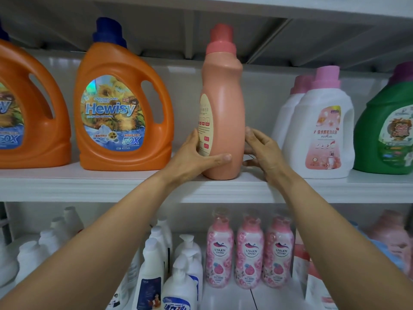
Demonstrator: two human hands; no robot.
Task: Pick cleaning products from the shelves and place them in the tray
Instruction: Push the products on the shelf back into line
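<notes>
A tall salmon-pink bottle (223, 113) with a pink cap stands upright on the white upper shelf (134, 186), its label turned to the left. My left hand (194, 156) wraps the bottle's lower left side, thumb across its front. My right hand (263, 153) is at the bottle's lower right side, fingers spread and fingertips touching it. No tray is in view.
Two orange Hewisy jugs (124, 106) stand left of the bottle. White jugs with pink caps (321, 128) and a green jug (388, 130) stand to its right. The lower shelf holds white pump bottles (178, 278) and three pink UYAJOY bottles (249, 251).
</notes>
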